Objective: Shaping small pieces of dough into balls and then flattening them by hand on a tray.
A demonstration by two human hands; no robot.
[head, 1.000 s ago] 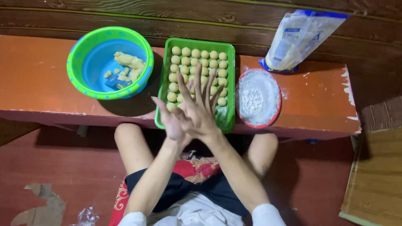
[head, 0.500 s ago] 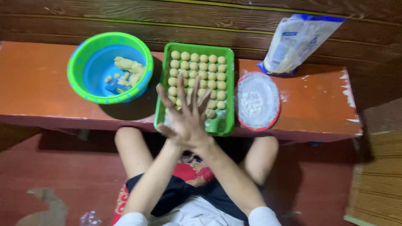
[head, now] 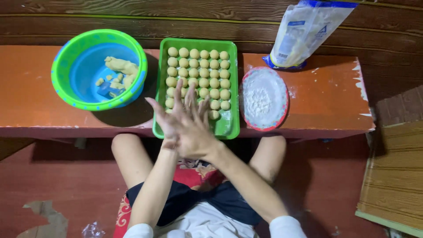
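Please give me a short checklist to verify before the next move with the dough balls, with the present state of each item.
1. Free space in green tray: ok, front part bare.
2. Dough left in blue bowl: ok, lumps of dough visible.
3. Flour plate close by: ok, beside tray.
4. Left hand and right hand pressed together: ok.
5. Ball between palms: cannot tell, hidden.

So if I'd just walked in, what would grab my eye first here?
Probably the green tray in the middle of the orange bench, filled with neat rows of small yellow dough balls. Right over its near edge, the left hand and right hand are pressed palm to palm, fingers spread. Left of the tray sits a blue and green bowl holding dough scraps; right of it, a red-rimmed plate of flour.
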